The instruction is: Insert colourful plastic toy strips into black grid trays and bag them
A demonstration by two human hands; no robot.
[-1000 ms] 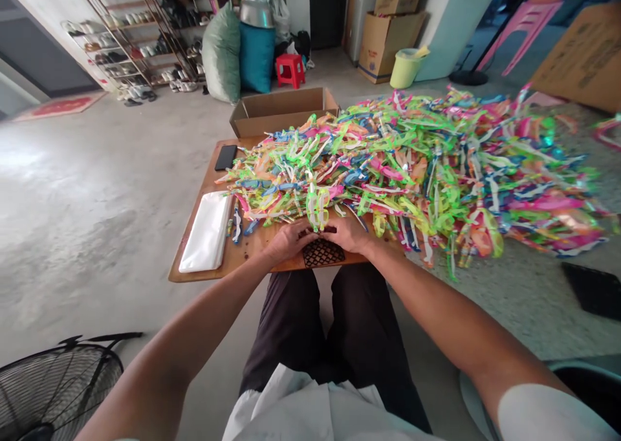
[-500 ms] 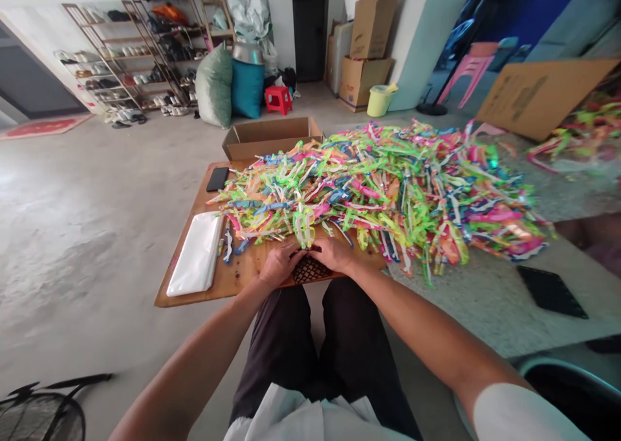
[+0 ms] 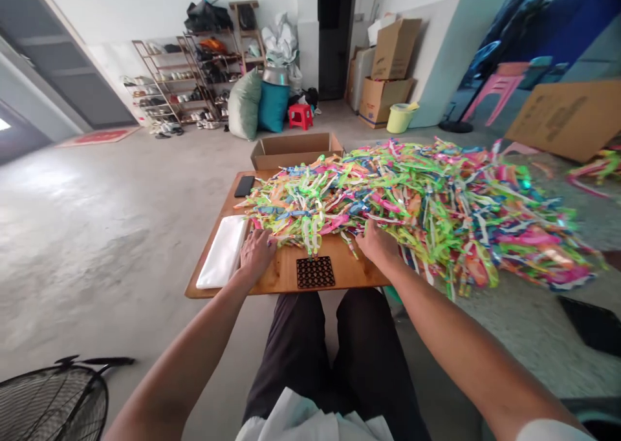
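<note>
A large heap of thin, bright plastic pieces (image 3: 427,202) in green, pink, orange and blue, with white strips among them, covers much of the wooden board (image 3: 276,276). My left hand (image 3: 257,255) is at the heap's left end beside a stack of white plastic sheets or bags (image 3: 220,253). Its fingers are bent over small pieces and hide what they touch. My right hand (image 3: 379,244) is at the heap's front edge, fingers curled in among the pieces; what they pinch is hidden. Between my hands a black grid plate (image 3: 315,273) lies at the board's near edge.
A black phone (image 3: 245,185) lies at the board's far left corner. Behind the heap stands an open cardboard box (image 3: 295,149). A dark flat object (image 3: 594,324) lies to the right. A fan (image 3: 53,399) is at lower left.
My hands have moved apart from over the grid plate, left to the white stack and right to the heap's edge. The plate is now uncovered. The view has shifted left.
</note>
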